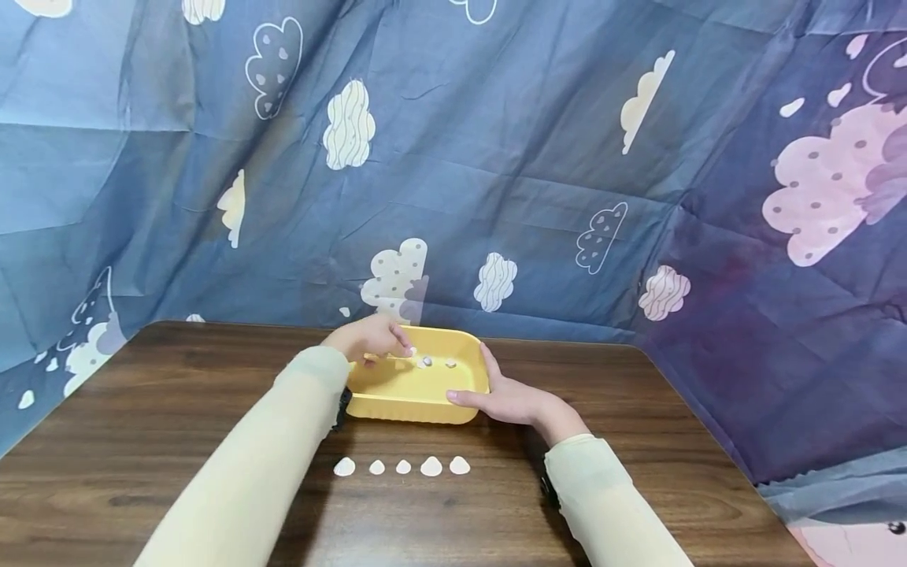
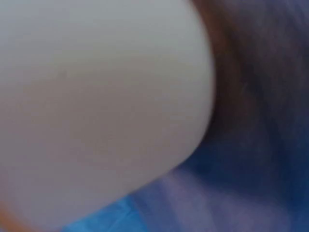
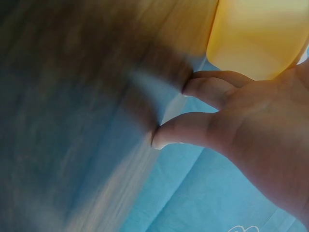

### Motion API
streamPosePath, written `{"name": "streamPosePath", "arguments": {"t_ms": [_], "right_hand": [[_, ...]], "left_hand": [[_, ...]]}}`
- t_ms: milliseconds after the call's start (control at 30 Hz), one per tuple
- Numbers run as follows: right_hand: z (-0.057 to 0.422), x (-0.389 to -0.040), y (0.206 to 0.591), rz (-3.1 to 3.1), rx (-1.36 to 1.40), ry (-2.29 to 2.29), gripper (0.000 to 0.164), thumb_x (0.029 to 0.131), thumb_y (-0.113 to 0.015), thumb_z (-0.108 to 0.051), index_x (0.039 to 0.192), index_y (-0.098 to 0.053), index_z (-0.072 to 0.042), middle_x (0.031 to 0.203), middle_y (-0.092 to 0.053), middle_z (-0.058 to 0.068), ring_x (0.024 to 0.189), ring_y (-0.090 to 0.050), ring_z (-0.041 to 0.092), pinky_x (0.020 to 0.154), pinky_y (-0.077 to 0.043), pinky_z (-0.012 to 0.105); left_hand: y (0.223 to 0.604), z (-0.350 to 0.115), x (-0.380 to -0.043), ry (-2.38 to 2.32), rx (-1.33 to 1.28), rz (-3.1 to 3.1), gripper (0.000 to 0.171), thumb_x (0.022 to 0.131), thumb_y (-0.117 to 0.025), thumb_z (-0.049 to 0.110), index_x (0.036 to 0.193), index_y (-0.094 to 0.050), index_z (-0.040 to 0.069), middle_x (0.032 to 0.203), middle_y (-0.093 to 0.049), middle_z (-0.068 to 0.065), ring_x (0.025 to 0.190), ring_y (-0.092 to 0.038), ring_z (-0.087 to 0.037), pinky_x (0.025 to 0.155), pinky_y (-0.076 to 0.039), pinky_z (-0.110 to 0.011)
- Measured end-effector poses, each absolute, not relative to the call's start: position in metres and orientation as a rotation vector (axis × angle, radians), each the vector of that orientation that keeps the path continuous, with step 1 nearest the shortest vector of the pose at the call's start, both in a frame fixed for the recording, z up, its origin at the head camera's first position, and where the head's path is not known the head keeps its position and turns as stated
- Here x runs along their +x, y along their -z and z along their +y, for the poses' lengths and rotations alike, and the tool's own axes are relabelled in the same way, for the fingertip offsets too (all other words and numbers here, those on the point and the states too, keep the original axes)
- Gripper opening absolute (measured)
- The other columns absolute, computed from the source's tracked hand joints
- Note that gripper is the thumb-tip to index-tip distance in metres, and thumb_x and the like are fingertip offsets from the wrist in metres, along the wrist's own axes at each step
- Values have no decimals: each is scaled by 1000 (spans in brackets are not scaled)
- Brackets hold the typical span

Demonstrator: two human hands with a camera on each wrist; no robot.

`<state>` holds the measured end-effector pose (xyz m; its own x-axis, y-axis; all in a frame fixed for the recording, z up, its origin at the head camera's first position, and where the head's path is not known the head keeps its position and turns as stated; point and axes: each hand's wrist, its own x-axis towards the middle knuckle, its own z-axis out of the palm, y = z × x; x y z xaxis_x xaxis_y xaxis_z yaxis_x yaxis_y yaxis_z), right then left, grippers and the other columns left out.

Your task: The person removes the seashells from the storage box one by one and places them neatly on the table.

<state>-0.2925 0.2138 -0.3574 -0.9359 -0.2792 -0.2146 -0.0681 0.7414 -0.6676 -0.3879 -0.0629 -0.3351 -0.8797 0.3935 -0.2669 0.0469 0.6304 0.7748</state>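
Observation:
A yellow plastic basin (image 1: 416,409) stands on the table with a few small shells inside, among them a grey one (image 1: 427,361) and a pale one (image 1: 450,364). My left hand (image 1: 372,337) reaches over the basin's left side, index finger stretched down right by a small white shell (image 1: 413,352); its thumb is apart from that fingertip. At the right end, my right hand (image 1: 513,400) holds the basin, thumb over the front rim and fingers along the outer wall. In the right wrist view two fingertips (image 3: 158,137) reach down to the tabletop. The left wrist view shows only blurred sleeve.
In front of the basin, several white shells (image 1: 403,467) lie in a row on the dark wooden table (image 1: 680,472). A blue cloud-patterned cloth (image 1: 453,157) hangs behind the table and along its sides.

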Motion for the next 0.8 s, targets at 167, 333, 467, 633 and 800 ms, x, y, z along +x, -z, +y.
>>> {"name": "streamPosePath", "arguments": {"t_ms": [167,333,467,633,800], "right_hand": [[214,-291,358,2646,-252,995,129,89,-71,-71,170,14,-17,167,-37,21,148,-47,28,127,-34,51],[211,-291,356,2630,-287,1011,129,89,-71,-69,170,14,-16,164,-40,20,144,-50,27,126,-35,51],[212,-293,353,2638,-304,1031,128,89,-73,-68,170,14,-18,162,-42,19,140,-52,25,124,-37,49],[213,-293,354,2626,-284,1032,128,90,-72,-68,170,14,-18,162,-42,19,143,-50,26,125,-35,50],[213,-294,356,2616,-265,1029,130,89,-73,-69,170,14,-18,157,-48,18,142,-50,25,125,-36,51]], "left_hand": [[310,-67,-382,-1007,555,2505,17,103,-70,19,111,-76,5,115,-63,-5,70,-39,-13,69,-47,-33],[288,-72,-368,-823,843,2645,20,109,-59,15,110,-71,-2,101,-62,-9,78,-50,-14,72,-47,-28],[274,-74,-350,-731,1028,2668,21,110,-55,13,102,-69,-1,85,-56,-3,82,-51,-15,80,-45,-30],[272,-81,-323,-697,1182,2617,20,108,-62,15,95,-71,3,74,-49,4,72,-45,-9,72,-42,-27],[274,-92,-294,-760,1226,2517,17,105,-66,16,90,-71,10,68,-41,9,66,-40,-6,69,-38,-24]]}}
